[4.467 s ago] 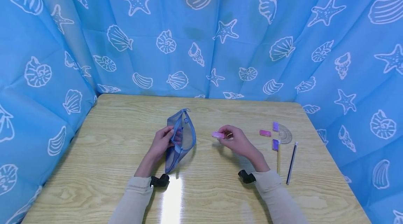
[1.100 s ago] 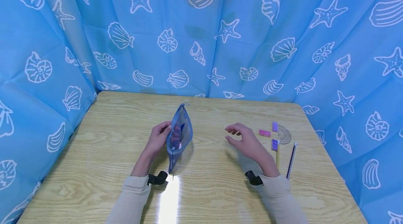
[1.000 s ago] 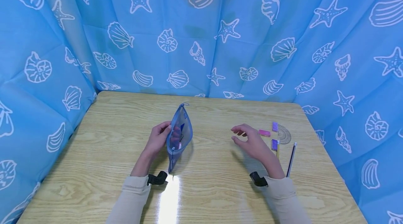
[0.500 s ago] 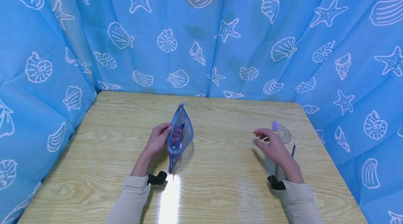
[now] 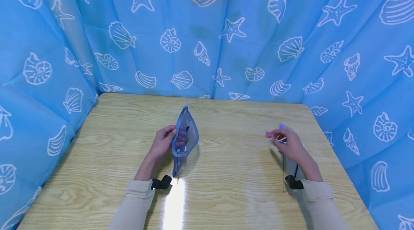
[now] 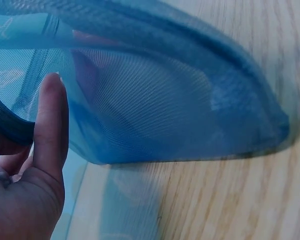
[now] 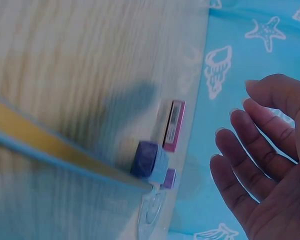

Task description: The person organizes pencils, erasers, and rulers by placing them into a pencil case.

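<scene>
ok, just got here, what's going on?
A person's left hand holds the pouch open. The right hand is at the pink eraser; whether it grips it, I can't tell. Two purple erasers, two pencils and a protractor lie on the table, to the person's right.

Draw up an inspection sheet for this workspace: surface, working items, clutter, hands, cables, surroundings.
Surface: wood-grain table, with a bright glare toward the near edge.
Working items: blue mesh pouch, mouth open, contents hard to make out; pink eraser on the table.
Clutter: two purple erasers, a clear protractor, a yellow pencil and a dark pencil, toward the right, partly hidden in the head view.
Hands: left hand pinches the pouch's rim; right hand hovers near the pink eraser, fingers apart, holding nothing.
Cables: nothing seen.
Surroundings: blue curtain with white shell and starfish print, behind and at both sides.
</scene>
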A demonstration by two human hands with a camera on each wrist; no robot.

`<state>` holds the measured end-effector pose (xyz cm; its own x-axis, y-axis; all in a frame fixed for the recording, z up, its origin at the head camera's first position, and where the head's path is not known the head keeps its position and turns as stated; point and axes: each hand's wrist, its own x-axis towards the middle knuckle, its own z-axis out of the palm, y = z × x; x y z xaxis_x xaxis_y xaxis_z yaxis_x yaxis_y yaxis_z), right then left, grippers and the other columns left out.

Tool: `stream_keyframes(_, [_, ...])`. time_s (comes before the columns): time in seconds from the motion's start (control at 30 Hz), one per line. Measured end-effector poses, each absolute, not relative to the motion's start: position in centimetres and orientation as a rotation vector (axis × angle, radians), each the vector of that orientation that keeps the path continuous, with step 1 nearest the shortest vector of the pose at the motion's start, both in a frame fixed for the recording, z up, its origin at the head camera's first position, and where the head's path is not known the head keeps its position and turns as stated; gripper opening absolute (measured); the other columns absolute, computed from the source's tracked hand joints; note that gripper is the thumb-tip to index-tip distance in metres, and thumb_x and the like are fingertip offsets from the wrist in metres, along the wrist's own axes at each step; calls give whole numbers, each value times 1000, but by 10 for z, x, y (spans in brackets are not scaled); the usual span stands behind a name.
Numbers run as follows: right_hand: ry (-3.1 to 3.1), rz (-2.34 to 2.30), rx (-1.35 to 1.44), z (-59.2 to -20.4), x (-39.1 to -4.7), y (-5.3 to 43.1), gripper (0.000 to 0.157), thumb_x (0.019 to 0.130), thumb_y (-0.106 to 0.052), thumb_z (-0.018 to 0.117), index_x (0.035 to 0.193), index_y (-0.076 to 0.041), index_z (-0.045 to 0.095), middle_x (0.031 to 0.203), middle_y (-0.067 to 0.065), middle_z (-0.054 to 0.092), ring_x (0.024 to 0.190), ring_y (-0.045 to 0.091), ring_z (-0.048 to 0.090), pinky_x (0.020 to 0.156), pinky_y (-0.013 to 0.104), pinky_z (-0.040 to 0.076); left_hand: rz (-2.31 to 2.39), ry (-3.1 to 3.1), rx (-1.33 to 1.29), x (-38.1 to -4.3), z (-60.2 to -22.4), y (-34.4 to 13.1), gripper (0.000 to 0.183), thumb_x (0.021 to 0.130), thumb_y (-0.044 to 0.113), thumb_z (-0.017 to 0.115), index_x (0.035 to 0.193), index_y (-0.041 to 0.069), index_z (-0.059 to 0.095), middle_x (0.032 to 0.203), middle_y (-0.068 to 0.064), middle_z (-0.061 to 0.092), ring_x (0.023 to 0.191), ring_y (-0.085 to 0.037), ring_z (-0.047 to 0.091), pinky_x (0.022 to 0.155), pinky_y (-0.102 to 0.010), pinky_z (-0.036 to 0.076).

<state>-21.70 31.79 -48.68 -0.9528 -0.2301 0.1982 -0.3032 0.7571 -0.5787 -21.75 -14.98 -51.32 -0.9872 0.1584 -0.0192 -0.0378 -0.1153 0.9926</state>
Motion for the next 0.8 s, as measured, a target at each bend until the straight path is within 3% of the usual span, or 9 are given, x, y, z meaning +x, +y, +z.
stream_keyframes(0.23, [-2876, 991, 367, -488, -228, 328, 30, 98, -3, 63, 125, 9, 61, 118, 27, 64, 106, 42, 61, 90, 56, 52, 2258, 1982, 130, -219, -515, -149, 32, 110, 6, 39, 132, -14, 52, 113, -19, 70, 86, -12, 71, 81, -32, 62])
stream_keyframes(0.8, [-2936, 946, 321, -509, -250, 335, 35, 94, -1, 68, 126, 10, 61, 123, 32, 61, 112, 50, 57, 93, 61, 50, 2277, 1979, 137, -219, -516, -147, 31, 109, 4, 39, 129, -16, 53, 108, -18, 70, 84, -13, 71, 77, -31, 62])
